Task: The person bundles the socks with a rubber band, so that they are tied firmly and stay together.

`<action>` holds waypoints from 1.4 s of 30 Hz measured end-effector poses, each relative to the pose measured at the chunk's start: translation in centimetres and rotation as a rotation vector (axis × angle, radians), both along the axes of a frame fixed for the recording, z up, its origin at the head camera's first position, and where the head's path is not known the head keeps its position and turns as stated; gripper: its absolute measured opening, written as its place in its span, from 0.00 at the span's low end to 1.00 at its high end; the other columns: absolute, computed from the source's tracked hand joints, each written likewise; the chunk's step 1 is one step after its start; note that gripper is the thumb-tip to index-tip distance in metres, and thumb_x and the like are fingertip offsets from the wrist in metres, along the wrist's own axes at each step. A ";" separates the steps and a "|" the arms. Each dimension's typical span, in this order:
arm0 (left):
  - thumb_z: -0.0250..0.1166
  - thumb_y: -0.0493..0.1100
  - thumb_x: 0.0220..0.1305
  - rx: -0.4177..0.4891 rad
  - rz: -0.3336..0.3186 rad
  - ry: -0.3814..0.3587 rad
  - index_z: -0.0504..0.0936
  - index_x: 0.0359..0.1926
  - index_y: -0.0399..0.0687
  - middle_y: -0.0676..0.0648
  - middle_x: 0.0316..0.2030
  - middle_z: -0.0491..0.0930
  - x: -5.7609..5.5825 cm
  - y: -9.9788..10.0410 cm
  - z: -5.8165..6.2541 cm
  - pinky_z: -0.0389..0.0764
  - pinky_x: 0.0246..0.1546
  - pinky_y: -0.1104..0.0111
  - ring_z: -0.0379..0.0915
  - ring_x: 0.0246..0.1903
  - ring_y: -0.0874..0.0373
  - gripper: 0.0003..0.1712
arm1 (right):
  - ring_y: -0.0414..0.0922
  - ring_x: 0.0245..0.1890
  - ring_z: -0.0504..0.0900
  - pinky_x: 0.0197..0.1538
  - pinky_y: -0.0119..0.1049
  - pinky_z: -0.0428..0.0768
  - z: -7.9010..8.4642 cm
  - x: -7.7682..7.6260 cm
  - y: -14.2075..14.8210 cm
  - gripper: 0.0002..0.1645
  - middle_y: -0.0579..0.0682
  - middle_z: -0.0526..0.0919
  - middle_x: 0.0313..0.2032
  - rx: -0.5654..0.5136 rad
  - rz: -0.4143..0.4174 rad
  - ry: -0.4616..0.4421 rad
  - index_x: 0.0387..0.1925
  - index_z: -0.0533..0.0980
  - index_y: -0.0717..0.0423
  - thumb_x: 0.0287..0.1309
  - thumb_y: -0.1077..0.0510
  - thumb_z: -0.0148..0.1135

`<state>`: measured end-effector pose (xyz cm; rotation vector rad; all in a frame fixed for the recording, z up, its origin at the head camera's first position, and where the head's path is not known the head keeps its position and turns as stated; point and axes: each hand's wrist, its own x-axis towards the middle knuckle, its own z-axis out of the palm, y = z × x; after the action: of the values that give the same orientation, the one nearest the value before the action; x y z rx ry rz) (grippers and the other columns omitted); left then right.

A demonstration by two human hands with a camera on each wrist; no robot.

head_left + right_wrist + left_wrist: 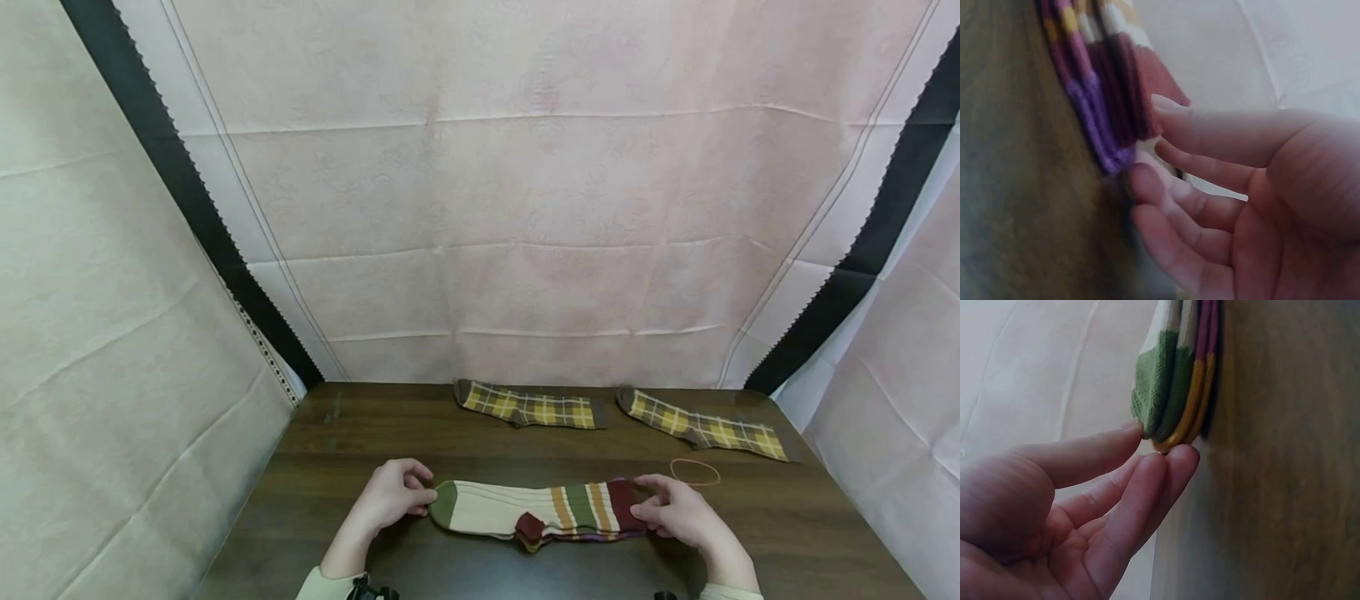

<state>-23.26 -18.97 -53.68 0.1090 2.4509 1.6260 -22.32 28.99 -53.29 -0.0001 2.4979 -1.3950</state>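
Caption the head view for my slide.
Left hand and right hand hold opposite ends of stacked striped socks; plaid socks lie beyond.

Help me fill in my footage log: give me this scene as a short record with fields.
Surface: brown table
Left hand: pinches the toe end of the sock stack
Right hand: pinches the stack's cuff end
Stack layers: green toes above yellow toes; maroon cuffs above purple cuffs
Farther back: left plaid sock and right plaid sock, lying apart
Loose item: thin orange loop on the table
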 end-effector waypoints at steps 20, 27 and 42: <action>0.74 0.38 0.70 0.025 -0.065 0.059 0.84 0.56 0.33 0.44 0.41 0.86 -3.0 0.3 0.2 0.89 0.42 0.56 0.86 0.40 0.51 0.18 | 0.56 0.57 0.84 0.51 0.48 0.86 1.1 -9.2 -4.0 0.24 0.66 0.83 0.59 -0.007 0.173 0.209 0.67 0.76 0.69 0.75 0.63 0.64; 0.72 0.36 0.71 0.104 -0.079 0.044 0.81 0.59 0.29 0.41 0.43 0.85 -4.5 0.4 0.3 0.89 0.47 0.53 0.87 0.43 0.47 0.20 | 0.65 0.67 0.76 0.64 0.59 0.80 0.7 -11.7 -5.5 0.25 0.67 0.78 0.67 -0.005 0.234 0.263 0.71 0.74 0.66 0.78 0.65 0.60; 0.70 0.35 0.72 0.167 -0.058 0.022 0.78 0.62 0.27 0.38 0.43 0.86 -5.1 0.6 0.1 0.89 0.47 0.52 0.87 0.42 0.45 0.22 | 0.68 0.74 0.67 0.71 0.65 0.70 0.4 -11.1 -5.4 0.37 0.68 0.71 0.73 0.027 0.384 0.163 0.81 0.60 0.65 0.78 0.62 0.61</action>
<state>-28.41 -18.38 -53.63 0.2222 2.3009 1.8112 -33.42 23.62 -52.92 -0.5771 2.4684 -1.2402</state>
